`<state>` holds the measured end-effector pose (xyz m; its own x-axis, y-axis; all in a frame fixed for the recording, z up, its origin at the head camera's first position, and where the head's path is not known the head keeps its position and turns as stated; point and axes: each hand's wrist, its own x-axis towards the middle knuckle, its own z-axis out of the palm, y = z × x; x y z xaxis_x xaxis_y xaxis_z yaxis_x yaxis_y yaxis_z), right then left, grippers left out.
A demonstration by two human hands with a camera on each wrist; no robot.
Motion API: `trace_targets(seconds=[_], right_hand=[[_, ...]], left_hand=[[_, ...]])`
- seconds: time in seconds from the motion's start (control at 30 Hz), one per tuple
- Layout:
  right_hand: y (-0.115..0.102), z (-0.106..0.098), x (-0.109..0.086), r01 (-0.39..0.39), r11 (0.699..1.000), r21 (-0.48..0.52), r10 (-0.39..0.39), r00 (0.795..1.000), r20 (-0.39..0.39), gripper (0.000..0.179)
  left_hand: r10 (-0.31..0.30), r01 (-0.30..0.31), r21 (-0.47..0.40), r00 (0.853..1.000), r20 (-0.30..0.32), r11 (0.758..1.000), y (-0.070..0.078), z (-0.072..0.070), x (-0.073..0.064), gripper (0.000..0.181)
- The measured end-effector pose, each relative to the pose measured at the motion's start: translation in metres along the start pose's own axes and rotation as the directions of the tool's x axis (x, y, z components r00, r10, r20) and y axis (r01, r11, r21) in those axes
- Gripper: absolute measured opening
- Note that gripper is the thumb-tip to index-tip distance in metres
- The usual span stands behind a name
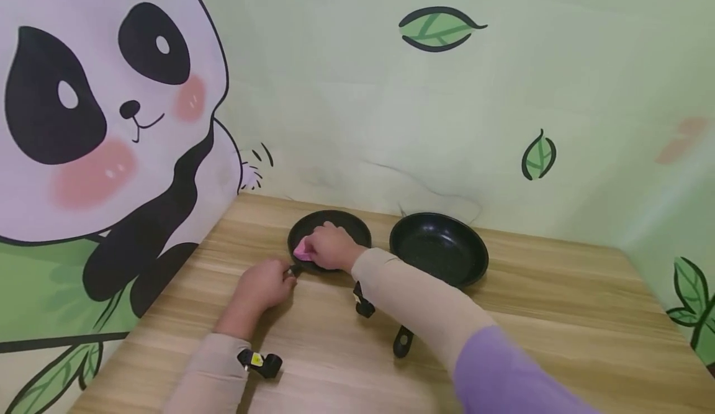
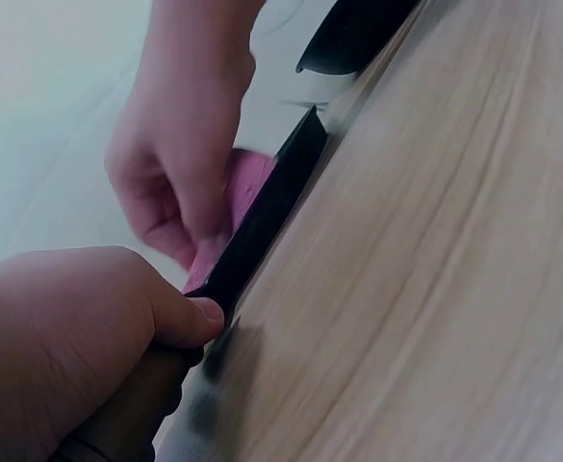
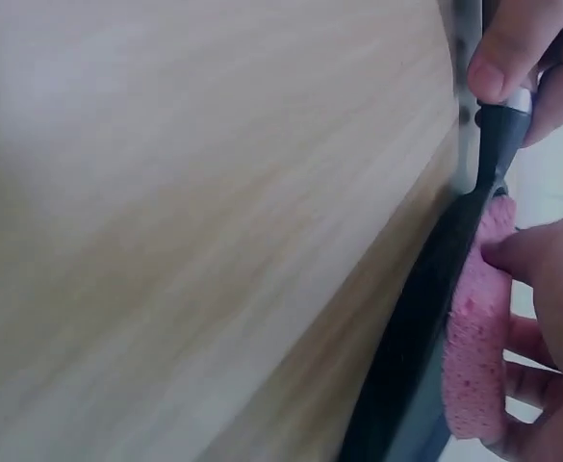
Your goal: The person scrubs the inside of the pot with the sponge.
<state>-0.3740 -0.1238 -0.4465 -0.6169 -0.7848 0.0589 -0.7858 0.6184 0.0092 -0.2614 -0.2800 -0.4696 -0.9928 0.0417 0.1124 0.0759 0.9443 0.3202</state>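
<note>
A small black frying pan lies on the wooden table near the back wall. My left hand grips its handle, thumb along the top, as the left wrist view shows. Over the pan, my right hand pinches a pink sponge between thumb and fingers. The sponge sits at the pan's near-left rim, partly inside it; the right hand covers much of it in the head view. To the right stands a larger black frying pan, partly hidden behind the right forearm.
The larger pan's handle points toward me beneath the right forearm. A wooden table extends to both sides. Behind it rises a pale green wall with painted leaves, and a painted panda is on the left.
</note>
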Motion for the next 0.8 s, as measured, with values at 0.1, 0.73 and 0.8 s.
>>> trace_targets(seconds=[0.1,0.73,0.8], right_hand=[[0.005,-0.007,-0.007,0.074,0.997,-0.027,-0.072,0.995,0.065,0.015],[0.055,-0.03,-0.042,-0.082,0.986,-0.147,0.107,0.979,0.171,0.021],[0.06,-0.03,-0.042,-0.124,0.978,-0.17,0.151,0.977,0.154,0.021]], left_hand=[[-0.001,0.001,-0.009,1.0,0.0,1.0,-0.002,-0.003,0.001,0.017],[-0.032,0.033,-0.027,0.999,0.023,0.999,-0.003,-0.001,0.0,0.018],[-0.01,0.01,-0.025,1.0,0.021,1.0,-0.003,0.001,0.001,0.018]])
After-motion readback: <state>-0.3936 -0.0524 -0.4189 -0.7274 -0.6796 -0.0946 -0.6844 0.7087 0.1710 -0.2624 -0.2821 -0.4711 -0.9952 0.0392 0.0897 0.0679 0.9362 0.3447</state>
